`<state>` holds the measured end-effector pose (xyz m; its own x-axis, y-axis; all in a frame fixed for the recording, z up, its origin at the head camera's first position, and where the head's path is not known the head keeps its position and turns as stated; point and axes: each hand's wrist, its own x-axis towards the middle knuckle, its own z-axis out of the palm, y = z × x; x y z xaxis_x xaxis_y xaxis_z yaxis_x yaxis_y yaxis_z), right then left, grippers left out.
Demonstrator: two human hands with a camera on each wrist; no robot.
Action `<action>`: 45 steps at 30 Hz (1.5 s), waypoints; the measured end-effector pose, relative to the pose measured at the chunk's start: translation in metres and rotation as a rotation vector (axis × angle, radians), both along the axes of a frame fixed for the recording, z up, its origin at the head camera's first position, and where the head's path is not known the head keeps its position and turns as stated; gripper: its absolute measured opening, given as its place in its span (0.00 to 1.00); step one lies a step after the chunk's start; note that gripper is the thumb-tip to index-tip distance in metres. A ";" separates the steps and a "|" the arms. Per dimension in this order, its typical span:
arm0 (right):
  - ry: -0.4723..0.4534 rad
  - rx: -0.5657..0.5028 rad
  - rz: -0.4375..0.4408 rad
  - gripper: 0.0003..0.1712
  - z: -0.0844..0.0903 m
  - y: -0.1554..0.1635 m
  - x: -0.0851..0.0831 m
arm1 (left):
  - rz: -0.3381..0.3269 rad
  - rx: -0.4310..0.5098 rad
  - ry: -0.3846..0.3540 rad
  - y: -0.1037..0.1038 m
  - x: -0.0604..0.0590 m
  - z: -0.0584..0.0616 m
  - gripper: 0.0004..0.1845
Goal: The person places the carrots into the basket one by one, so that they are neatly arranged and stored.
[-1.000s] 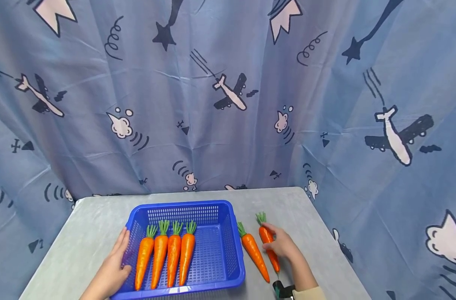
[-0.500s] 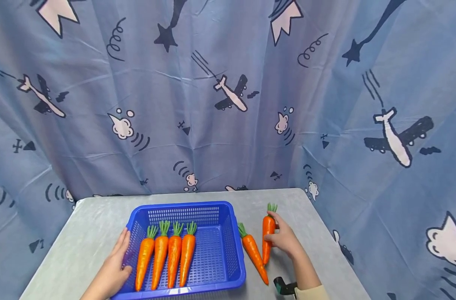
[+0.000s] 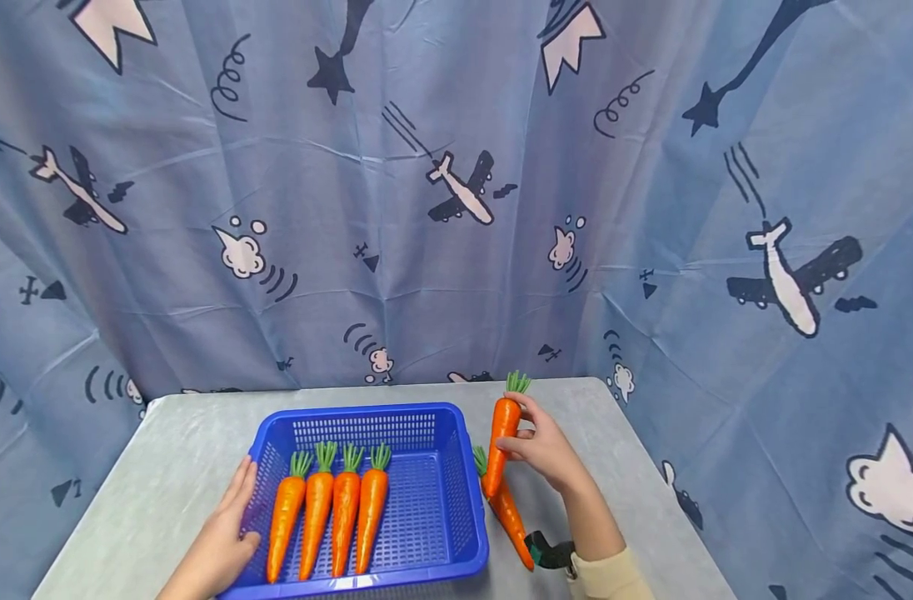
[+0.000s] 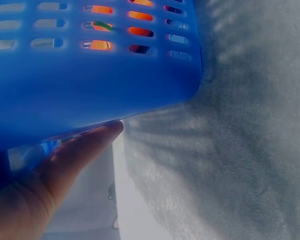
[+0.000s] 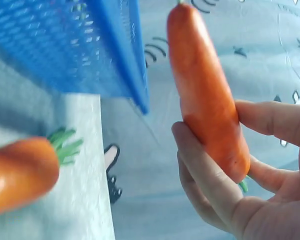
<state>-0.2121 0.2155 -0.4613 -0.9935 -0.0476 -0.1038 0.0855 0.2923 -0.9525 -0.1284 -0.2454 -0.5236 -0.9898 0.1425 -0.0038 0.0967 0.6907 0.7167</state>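
Orange carrot (image 3: 501, 433) gripped upright in right hand (image 3: 542, 450), above table (image 3: 172, 467); left hand (image 3: 220, 542) flat against blue basket (image 3: 456, 500), fingers straight.

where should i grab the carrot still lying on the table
Take the carrot at its thick upper half, just below the green top, from above. It lies flat beside the basket, tapering toward you, so the wide end gives the surest hold.

1. Carrots: six. Four in the basket (image 3: 456, 467), one (image 3: 501, 442) lifted at the basket's 2 o'clock, one (image 3: 511, 518) lying at its 3 o'clock.
2. Baskets: one.
3. Tables (image 3: 179, 450): one.
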 end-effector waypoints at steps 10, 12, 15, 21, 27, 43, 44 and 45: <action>0.041 -0.030 0.129 0.42 0.014 -0.038 -0.004 | 0.003 -0.007 -0.038 0.000 -0.001 0.001 0.53; 0.051 -0.036 0.153 0.41 0.016 -0.044 -0.004 | 0.002 -0.008 -0.036 0.000 -0.001 0.001 0.53; 0.060 -0.036 0.181 0.42 0.017 -0.051 -0.004 | 0.001 -0.002 -0.032 0.000 -0.001 0.001 0.53; 0.048 -0.032 0.219 0.43 0.016 -0.067 -0.004 | -0.001 0.016 0.004 0.000 0.001 -0.001 0.53; 0.034 -0.009 0.274 0.43 0.009 -0.079 -0.008 | -0.001 0.021 0.011 0.001 0.001 0.001 0.53; -0.012 0.117 0.374 0.24 -0.001 -0.120 -0.021 | 0.008 0.015 -0.020 0.001 0.000 0.002 0.53; -0.021 0.143 0.388 0.23 -0.003 -0.124 -0.021 | 0.008 0.013 -0.022 0.001 0.000 0.002 0.53; -0.037 0.160 0.403 0.23 -0.004 -0.127 -0.022 | 0.007 0.011 -0.024 0.001 0.000 0.002 0.53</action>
